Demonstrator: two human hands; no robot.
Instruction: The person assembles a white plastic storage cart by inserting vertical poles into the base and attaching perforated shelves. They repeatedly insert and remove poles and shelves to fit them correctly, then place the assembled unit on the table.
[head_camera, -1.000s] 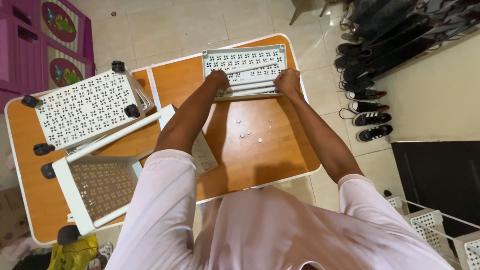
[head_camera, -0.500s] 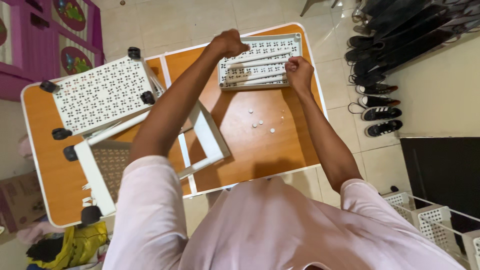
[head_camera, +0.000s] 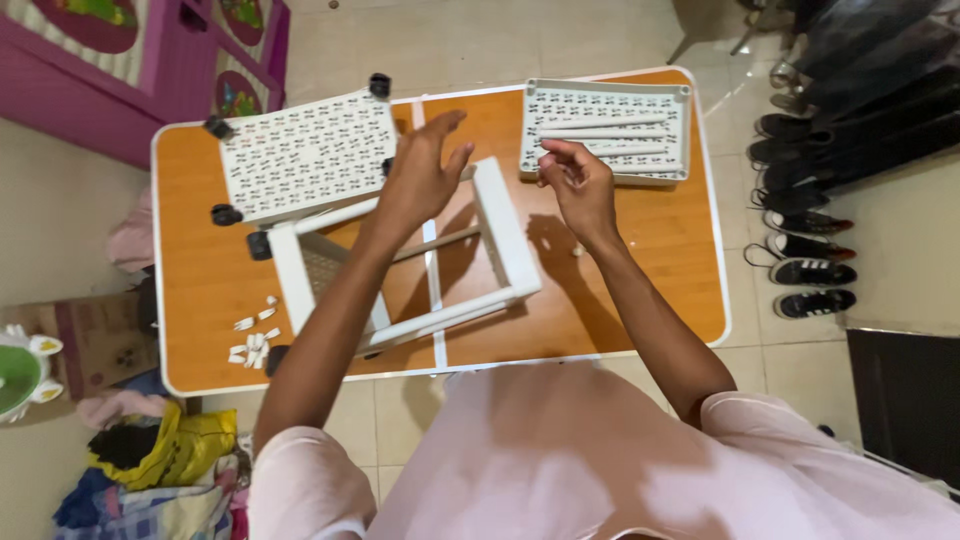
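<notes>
Head view: left hand (head_camera: 420, 180) hovers spread, fingers splayed, over the white frame (head_camera: 505, 235) at table (head_camera: 200, 280) centre, touching nothing. Right hand (head_camera: 578, 185) is at 2 o'clock of the frame, fingers curled together (whether they pinch a small part, cannot tell), just beside the perforated tray (head_camera: 605, 130) holding white rods (head_camera: 600, 140). Looks like mid-assembly, between grips. Next move likely needs a rod from the tray, seated in the frame.

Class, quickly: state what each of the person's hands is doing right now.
Left hand: open, fingers spread, above the white frame, holding nothing.
Right hand: fingers curled near the perforated tray; whether it holds anything cannot be told.
</notes>
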